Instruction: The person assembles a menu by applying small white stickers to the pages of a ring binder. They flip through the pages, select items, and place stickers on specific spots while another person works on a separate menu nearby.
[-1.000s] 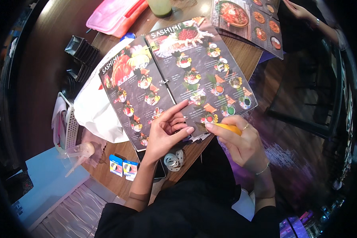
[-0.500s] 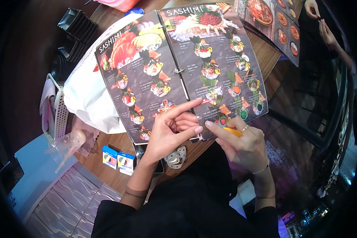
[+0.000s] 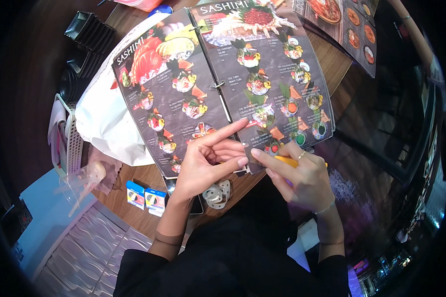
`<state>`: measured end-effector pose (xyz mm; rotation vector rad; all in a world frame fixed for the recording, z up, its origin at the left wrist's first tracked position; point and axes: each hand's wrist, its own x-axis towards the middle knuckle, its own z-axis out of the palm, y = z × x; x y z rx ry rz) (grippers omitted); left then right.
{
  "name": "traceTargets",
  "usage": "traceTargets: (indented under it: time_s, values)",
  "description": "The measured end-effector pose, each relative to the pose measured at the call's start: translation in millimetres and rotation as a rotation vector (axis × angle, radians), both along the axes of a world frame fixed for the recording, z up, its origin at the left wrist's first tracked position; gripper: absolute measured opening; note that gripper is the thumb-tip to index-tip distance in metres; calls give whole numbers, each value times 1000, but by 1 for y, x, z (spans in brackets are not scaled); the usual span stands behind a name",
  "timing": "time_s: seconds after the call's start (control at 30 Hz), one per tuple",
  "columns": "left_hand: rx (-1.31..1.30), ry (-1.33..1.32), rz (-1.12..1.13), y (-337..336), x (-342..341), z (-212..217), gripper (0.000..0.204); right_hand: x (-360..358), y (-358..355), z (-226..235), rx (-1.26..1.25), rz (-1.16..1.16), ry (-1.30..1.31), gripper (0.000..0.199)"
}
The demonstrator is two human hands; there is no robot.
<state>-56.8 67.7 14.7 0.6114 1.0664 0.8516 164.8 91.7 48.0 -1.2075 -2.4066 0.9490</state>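
Observation:
An open menu binder with dark pages and dish pictures lies on the wooden table in front of me. Over its lower edge is my left hand, index finger and thumb stretched out, other fingers loosely bent, with nothing visible in it. My right hand is closed around a slim yellow-orange tool, mostly hidden by the fingers; I cannot make out its kind. The right fingertips point toward the left thumb, a small gap apart. Silvery flat pieces with holes lie beneath my left wrist, beside a dark phone-like edge.
Two small blue-and-white boxes stand near the table's front edge. A white bag, a perforated white basket and a clear plastic cup are at left. Black stacked trays stand far left. Another menu lies at far right.
The menu and table have shifted slightly left in view. My hands keep nearly the same pose. At upper right, another person's hands have moved up out of view, leaving a forearm.

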Motion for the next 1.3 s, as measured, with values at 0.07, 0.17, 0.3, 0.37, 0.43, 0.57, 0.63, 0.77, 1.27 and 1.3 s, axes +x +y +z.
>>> traceTargets:
  time_s: [0.07, 0.17, 0.3, 0.37, 0.43, 0.57, 0.63, 0.77, 1.27, 1.3]
  values:
    - [-14, 10, -1, 0, 0, 1, 66, 1, -2, -2, -3, 0, 3, 52]
    - [-12, 29, -9, 1, 0, 0, 67, 1, -4, -7, 20, -9, 24, 54]
    - [-10, 39, -19, 2, 1, 2, 66, 0, -10, -14, 72, -38, 72, 55]
    - [0, 30, -13, 1, 1, 1, 65, -1, -12, -15, 115, -39, 50, 55]
    - [8, 29, -9, 0, 2, 0, 63, -2, -14, -18, 154, -46, 43, 54]
    - [2, 38, -12, 0, 2, 1, 63, -3, -19, -26, 225, -70, 40, 53]
    - [2, 40, -15, 0, 2, 2, 62, -4, -22, -28, 258, -79, 28, 52]
    - [19, 39, -8, -1, 3, -1, 57, -5, -26, -35, 294, -93, 18, 51]
    - [6, 59, 11, 0, 5, 2, 56, -15, -38, -31, 212, -237, 10, 49]
    - [5, 53, 16, 0, 5, 3, 56, -16, -39, -31, 202, -249, 9, 49]
